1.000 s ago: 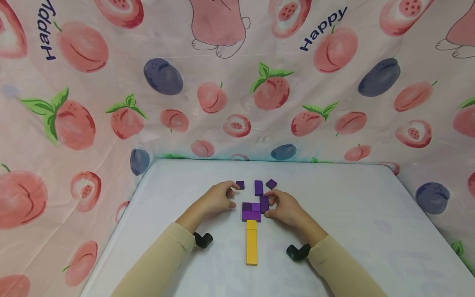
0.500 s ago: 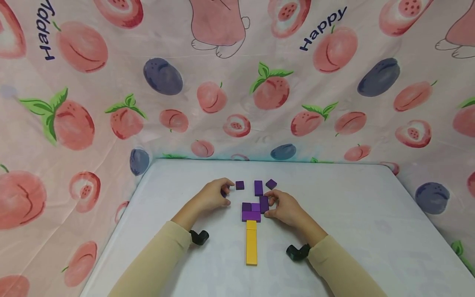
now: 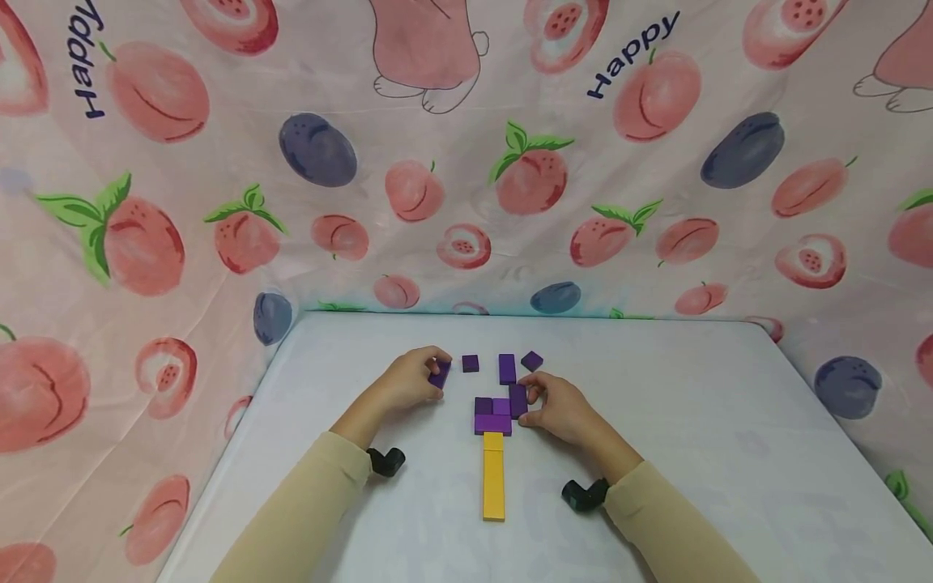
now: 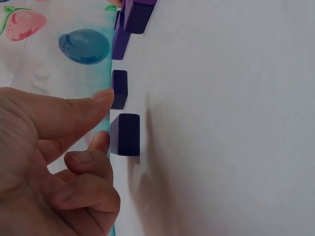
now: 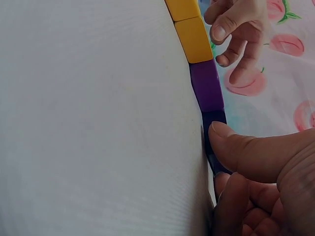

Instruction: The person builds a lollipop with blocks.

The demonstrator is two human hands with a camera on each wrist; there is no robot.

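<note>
My left hand point(image 3: 415, 379) curves loosely around a dark purple oblong block point(image 3: 440, 373) at the left of the group. In the left wrist view that block point(image 4: 128, 135) sits on the table beside the fingers, with the thumb apart from it. My right hand point(image 3: 557, 407) pinches another dark purple block point(image 3: 518, 401) between thumb and fingers, flat on the table against the purple cluster's right side. The cluster has a wide purple block point(image 3: 492, 425) below two smaller ones. In the right wrist view the thumb lies over a dark block point(image 5: 213, 120).
Two yellow blocks point(image 3: 493, 484) form a strip toward me below the wide purple block. Behind the cluster lie a small square block point(image 3: 470, 363), an upright oblong block point(image 3: 507, 368) and a tilted block point(image 3: 532, 361). A fruit-print cloth point(image 3: 466, 186) hangs behind the white table point(image 3: 700, 437).
My left hand has drawn left and slightly back, away from the small square block, uncovering the oblong block between its fingers. The right hand stays in place on its block.
</note>
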